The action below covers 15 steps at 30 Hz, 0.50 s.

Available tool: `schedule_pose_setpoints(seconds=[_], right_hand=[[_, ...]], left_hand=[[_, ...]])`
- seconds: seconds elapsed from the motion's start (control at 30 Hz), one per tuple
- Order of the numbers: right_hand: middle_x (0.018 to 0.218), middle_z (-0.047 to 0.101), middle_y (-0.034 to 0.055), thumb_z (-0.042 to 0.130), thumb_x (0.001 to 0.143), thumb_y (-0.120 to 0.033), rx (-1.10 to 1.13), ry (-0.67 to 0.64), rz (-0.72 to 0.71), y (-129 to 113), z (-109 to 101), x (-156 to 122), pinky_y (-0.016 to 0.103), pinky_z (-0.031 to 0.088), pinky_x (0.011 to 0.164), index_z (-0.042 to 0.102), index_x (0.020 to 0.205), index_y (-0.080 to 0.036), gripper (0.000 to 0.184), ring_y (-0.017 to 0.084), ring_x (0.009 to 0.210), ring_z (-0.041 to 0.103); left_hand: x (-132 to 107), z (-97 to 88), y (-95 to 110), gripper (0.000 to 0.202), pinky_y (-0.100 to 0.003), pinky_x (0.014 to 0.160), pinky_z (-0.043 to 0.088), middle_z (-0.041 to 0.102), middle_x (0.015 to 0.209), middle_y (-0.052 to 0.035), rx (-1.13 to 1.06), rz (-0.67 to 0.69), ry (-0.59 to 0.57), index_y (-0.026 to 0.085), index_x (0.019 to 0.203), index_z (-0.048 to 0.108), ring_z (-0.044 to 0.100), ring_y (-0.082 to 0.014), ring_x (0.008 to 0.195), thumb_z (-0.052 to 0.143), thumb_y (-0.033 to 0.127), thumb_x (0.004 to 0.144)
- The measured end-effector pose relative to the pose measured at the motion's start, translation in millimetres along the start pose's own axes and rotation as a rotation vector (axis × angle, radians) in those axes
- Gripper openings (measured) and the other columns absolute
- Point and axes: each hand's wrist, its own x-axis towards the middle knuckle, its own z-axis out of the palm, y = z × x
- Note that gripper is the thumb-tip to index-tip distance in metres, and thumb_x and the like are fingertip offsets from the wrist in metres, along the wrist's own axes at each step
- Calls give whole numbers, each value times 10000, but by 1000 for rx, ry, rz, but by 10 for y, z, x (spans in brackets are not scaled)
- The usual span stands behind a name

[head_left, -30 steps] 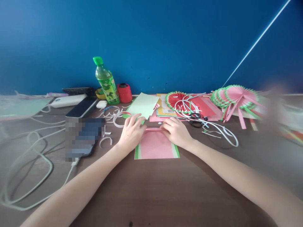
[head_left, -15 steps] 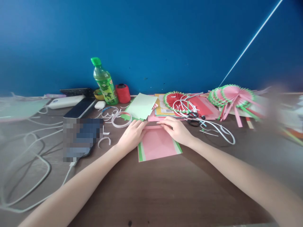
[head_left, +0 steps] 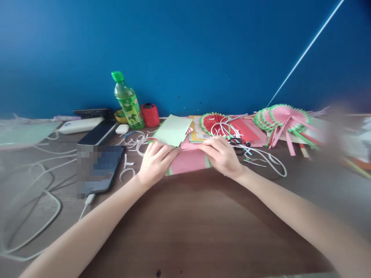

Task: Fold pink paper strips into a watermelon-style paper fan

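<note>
Pink paper (head_left: 189, 163) now has its near edge shifted farther back over the tabletop (head_left: 185, 231), between left hand (head_left: 158, 159) and right hand (head_left: 222, 157); both hands' fingers appear closed on its far edge, suggesting the handling centres there.

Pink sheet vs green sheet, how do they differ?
Colour: the pink sheet is pink with green-striped sides; the green sheet shows a plain pale green face.
Place: the pink sheet is between the left hand and right hand; the green sheet lies farther back, toward the wall.
Shared: both look like paper.
</note>
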Motion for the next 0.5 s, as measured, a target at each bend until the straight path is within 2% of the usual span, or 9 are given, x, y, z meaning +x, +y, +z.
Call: schedule_pose_setpoints(seconds=[0.07, 0.13, 0.2, 0.27, 0.3, 0.37, 0.5], right_hand=[[865, 646, 38, 490, 864, -108, -158, 125, -117, -24, -74, 25, 313, 404, 734, 622, 1015, -218, 229, 170, 845, 513], [854, 654, 28, 526, 844, -100, -232, 175, -191, -43, -110, 33, 312, 392, 742, 612, 1026, -211, 229, 165, 853, 510], [829, 653, 34, 521, 842, -90, -229, 140, -223, -43, -91, 16, 307, 391, 728, 616, 1004, -192, 214, 163, 841, 519], [809, 646, 45, 492, 856, -97, -144, 35, -208, -20, -26, -26, 301, 397, 692, 631, 950, -180, 187, 164, 804, 530], [797, 641, 52, 478, 864, -110, -69, -39, -176, -3, 15, -51, 297, 403, 674, 638, 913, -174, 180, 163, 775, 533], [779, 631, 62, 472, 872, -145, 141, -187, -51, 32, 93, -101, 285, 415, 647, 646, 853, -162, 176, 156, 730, 538], [771, 638, 37, 542, 818, -164, 519, -371, 380, 73, 169, -142, 253, 433, 616, 640, 853, -165, 104, 127, 665, 546]], left_hand=[[34, -78, -14, 214, -305, 679, 376, 654, 798, -16, 62, 98, 82, 205, 997, 588, 529, -165, 787, 574, 113, 804], [40, -115, -18, 244, -312, 711, 377, 648, 807, -8, 85, 122, 102, 232, 1014, 578, 548, -156, 811, 560, 101, 809], [11, -93, -13, 211, -311, 701, 376, 636, 790, -12, 70, 110, 53, 231, 983, 584, 557, -152, 793, 541, 108, 817], [-41, -29, -3, 120, -302, 652, 375, 619, 752, -22, 11, 85, -65, 201, 901, 593, 551, -152, 734, 519, 141, 829], [-67, 9, 5, 97, -296, 633, 379, 608, 736, -27, -47, 63, -146, 186, 850, 590, 543, -149, 701, 497, 161, 840], [-110, 77, 20, 144, -282, 651, 409, 603, 776, -43, -238, -75, -317, 166, 810, 570, 547, -146, 718, 438, 182, 864], [-120, 134, 24, 119, -244, 696, 448, 601, 840, -24, -696, -517, -559, 166, 865, 528, 561, -125, 759, 420, 214, 850]])
